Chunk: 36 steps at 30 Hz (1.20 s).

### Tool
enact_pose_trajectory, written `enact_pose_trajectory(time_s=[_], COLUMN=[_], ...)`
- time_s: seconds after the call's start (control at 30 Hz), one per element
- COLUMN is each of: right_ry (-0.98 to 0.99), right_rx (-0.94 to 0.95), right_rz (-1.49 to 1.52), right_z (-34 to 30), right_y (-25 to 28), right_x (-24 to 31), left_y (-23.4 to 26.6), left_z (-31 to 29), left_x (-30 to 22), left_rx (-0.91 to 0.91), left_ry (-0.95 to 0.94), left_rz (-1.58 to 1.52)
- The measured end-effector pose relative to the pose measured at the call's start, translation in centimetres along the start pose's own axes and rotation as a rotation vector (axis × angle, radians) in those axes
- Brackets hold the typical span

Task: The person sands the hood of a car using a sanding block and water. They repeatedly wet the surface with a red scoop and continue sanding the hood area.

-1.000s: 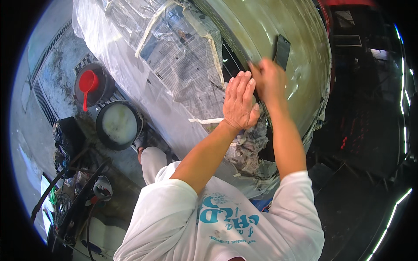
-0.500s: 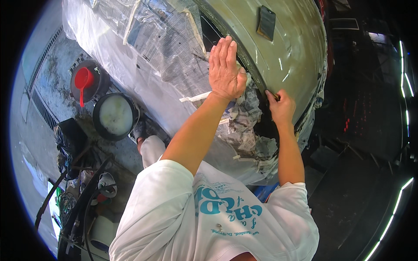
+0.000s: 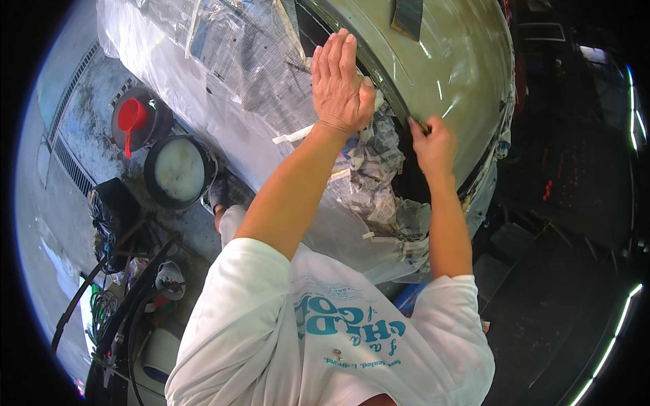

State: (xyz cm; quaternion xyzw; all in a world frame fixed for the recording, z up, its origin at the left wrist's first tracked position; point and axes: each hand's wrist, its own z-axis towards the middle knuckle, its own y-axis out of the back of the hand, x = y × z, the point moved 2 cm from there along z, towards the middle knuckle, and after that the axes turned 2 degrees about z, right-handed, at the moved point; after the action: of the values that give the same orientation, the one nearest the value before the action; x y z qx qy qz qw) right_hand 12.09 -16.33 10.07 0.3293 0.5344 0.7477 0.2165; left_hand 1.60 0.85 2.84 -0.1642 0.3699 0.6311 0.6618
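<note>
A wet olive-green car body panel (image 3: 433, 88) curves away in front of me. Along its left edge runs a dark trim groove (image 3: 379, 78). My left hand (image 3: 342, 91) lies flat beside that groove, fingers stretched out over the newspaper masking (image 3: 264, 88); it holds nothing. At the panel's near edge my right hand (image 3: 437, 145) is closed in a pinch, thumb against the edge. A small brownish sliver shows between its fingers, too little to name. Farther up, a dark flat sanding block (image 3: 407, 19) rests on the panel, cut off by the picture's top.
Clear plastic sheeting (image 3: 169, 68) covers the car's left part. Crumpled newspaper (image 3: 379, 183) hangs near my arms. On the floor at left stand a black basin of cloudy water (image 3: 179, 172) and another dark basin with a red dipper (image 3: 132, 116). A black plastic bag (image 3: 112, 206) and cables lie nearer.
The whole view has shifted a little, so the sanding block sits higher in it. My left hand has moved slightly up and left; the right stays pinched at the panel's edge.
</note>
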Motion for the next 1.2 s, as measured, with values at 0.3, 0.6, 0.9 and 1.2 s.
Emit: enact_pose_trajectory(time_s=[0.3, 0.6, 0.9, 1.2], right_ry=[0.161, 0.317, 0.229, 0.200], right_rx=[-0.025, -0.099, -0.007, -0.006], right_rz=[-0.164, -0.156, -0.173, -0.190], right_z=[2.4, 2.2, 1.9, 2.0], right_y=[-1.0, -1.5, -1.2, -1.4], right_x=[2.8, 2.9, 2.2, 2.3], left_y=[-0.2, -0.4, -0.4, -0.3], left_z=[0.0, 0.0, -0.2, 0.3], left_x=[0.2, 0.3, 0.4, 0.2], left_rx=[-0.042, -0.030, -0.047, -0.039], left_ry=[-0.004, -0.011, -0.008, -0.026], left_rz=[-0.014, -0.014, 0.003, -0.004])
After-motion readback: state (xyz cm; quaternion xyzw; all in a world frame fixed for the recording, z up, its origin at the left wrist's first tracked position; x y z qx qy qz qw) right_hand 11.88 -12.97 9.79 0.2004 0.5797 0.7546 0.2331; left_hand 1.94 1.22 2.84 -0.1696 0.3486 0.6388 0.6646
